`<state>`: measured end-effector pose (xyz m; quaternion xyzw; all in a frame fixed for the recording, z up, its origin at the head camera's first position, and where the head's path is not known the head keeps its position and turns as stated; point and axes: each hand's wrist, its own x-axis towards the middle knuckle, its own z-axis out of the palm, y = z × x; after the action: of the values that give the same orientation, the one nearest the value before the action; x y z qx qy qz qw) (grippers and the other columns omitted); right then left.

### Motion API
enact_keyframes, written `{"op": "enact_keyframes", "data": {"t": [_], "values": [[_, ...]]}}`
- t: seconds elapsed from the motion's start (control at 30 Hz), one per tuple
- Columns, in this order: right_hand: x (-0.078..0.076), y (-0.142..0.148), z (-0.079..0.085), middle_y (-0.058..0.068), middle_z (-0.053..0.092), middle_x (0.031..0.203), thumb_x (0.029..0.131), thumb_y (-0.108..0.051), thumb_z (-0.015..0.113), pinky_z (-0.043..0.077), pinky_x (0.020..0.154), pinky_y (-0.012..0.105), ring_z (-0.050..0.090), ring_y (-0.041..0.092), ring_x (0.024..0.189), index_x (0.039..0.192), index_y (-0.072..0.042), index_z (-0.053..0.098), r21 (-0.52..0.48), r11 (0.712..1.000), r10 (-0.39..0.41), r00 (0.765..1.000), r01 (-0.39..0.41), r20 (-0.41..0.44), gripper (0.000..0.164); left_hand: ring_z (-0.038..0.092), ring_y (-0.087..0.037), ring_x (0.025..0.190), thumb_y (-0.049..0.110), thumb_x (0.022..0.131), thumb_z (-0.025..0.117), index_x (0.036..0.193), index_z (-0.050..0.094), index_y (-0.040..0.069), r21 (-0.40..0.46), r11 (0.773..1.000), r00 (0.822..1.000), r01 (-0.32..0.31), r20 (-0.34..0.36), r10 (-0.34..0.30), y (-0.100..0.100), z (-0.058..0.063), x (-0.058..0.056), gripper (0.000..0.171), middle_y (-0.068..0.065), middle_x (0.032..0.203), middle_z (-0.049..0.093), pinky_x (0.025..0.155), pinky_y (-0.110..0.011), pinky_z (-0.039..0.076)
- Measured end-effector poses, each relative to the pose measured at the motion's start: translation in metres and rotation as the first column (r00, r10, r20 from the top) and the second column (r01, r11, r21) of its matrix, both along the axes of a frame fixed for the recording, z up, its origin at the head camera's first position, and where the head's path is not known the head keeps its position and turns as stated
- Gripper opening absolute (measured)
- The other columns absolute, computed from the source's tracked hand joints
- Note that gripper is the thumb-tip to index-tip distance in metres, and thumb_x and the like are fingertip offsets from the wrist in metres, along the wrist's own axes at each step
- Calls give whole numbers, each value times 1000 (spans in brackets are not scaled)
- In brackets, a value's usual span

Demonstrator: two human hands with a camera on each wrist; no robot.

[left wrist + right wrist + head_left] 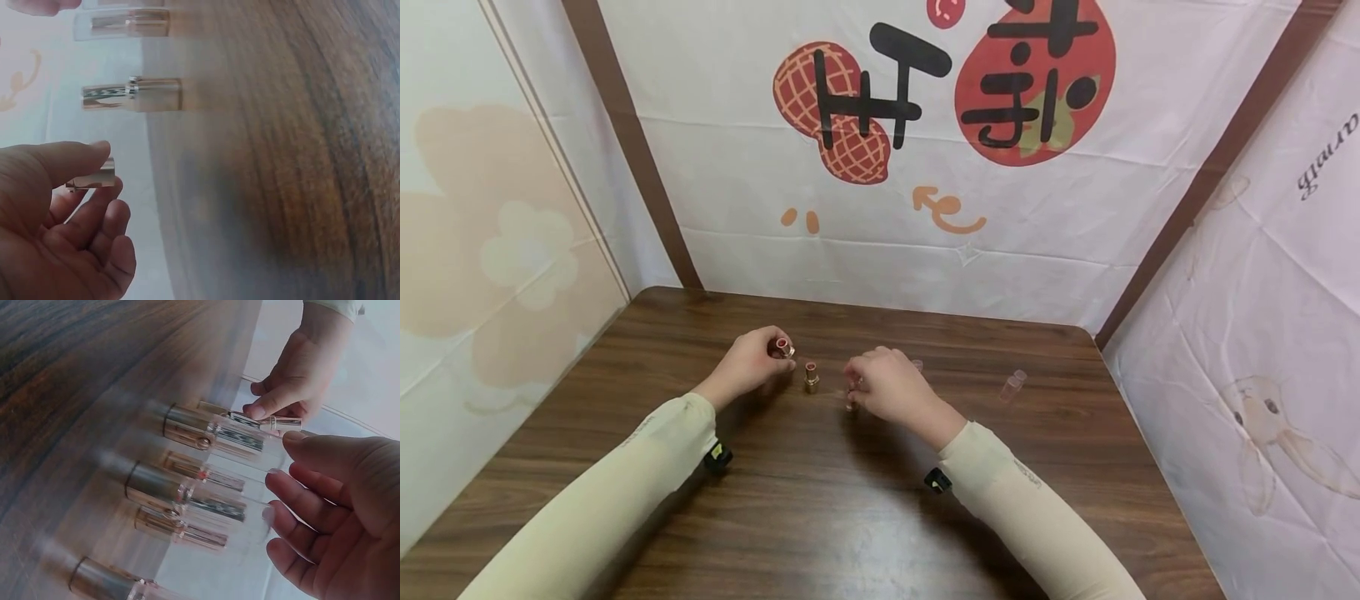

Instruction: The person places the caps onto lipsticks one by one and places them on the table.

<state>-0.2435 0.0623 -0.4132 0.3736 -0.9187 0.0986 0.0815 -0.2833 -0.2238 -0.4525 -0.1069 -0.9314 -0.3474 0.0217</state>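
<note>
My left hand [752, 358] pinches a gold lipstick tube [94, 178] between thumb and fingers, just above the table; dark red shows in its open end. Between my hands a second uncapped gold lipstick [812, 377] stands upright. My right hand [887, 383] bends down over a gold lipstick [852, 406] with a clear cap. In the right wrist view the right thumb and fingertips [294, 439] pinch the top of that clear cap [275, 453]. The right hand hides most of this lipstick in the head view.
Farther right on the brown wooden table [865, 525] stands a clear pinkish cap or tube [1013, 385]. Another clear top [917, 365] shows partly behind the right hand. Several capped lipsticks [187, 497] crowd the right wrist view. A printed cloth [865, 250] hangs behind the table.
</note>
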Motion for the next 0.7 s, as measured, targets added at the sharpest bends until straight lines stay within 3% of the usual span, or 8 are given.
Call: {"op": "enact_keyframes", "data": {"t": [0.2,0.47,0.7], "values": [[7,12,3,-7,74,112,94,-31,75,49,94,38,62,15,101,119,-18,73,-51,999,9,1000,-10,-24,28,65,-22,94,15,89,80,107,65,9,25,1000,999,12,-31,-11,-1,4,13,24,-6,99,69,83,-38,52],[11,49,16,-2,74,108,92,-25,77,51,93,40,64,19,100,115,-12,74,-129,991,-10,984,-13,-179,27,65,-19,90,14,88,81,107,66,12,59,998,997,36,-75,-31,2,14,24,24,-4,99,70,81,-37,53],[12,86,21,0,74,110,90,-24,80,51,93,42,64,22,102,115,-13,74,-138,990,-71,973,41,-219,28,66,-17,92,17,88,82,107,69,14,38,997,993,65,-100,-61,6,21,35,23,0,99,71,81,-35,54]]}}
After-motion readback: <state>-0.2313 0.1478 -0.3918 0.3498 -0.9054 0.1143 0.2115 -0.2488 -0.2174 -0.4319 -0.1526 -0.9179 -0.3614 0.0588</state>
